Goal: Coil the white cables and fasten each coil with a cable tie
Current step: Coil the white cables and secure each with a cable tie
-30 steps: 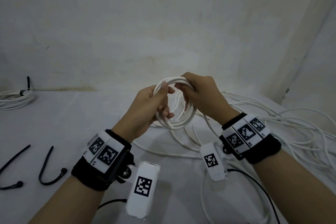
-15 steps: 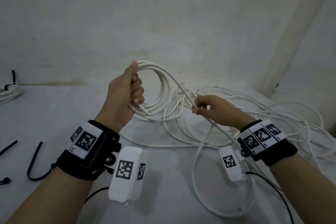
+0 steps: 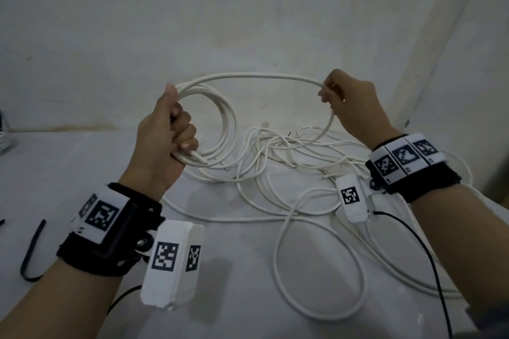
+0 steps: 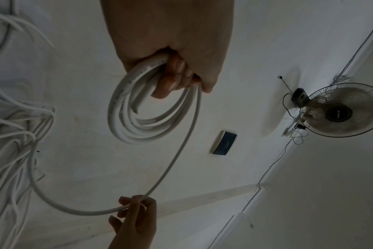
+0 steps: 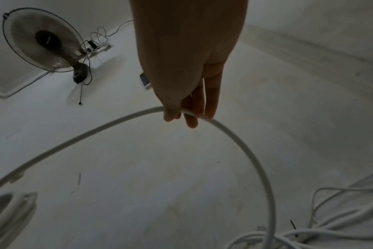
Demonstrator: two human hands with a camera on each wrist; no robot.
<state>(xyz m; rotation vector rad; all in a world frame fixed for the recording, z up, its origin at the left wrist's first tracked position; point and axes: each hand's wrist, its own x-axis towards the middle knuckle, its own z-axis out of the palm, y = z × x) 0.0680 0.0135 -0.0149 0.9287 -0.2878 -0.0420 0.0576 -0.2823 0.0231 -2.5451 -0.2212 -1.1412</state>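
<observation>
Fingers of left hand curl round the coil; right hand pinches the cable, both above the counter.
If I pull the next loop too hard, the heap mid-counter could snag, or coil turns slip my grip.

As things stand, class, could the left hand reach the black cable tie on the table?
Probably not yet. The left hand is raised, fingers wrapped round the coil. The tie lies bare beside that forearm, so the path is free once the coil is handed over.

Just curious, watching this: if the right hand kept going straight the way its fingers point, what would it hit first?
Probably the pale wall behind the table. The right hand, pinching the white cable, points up and away; nothing else shows ahead, though depth is unclear.
</observation>
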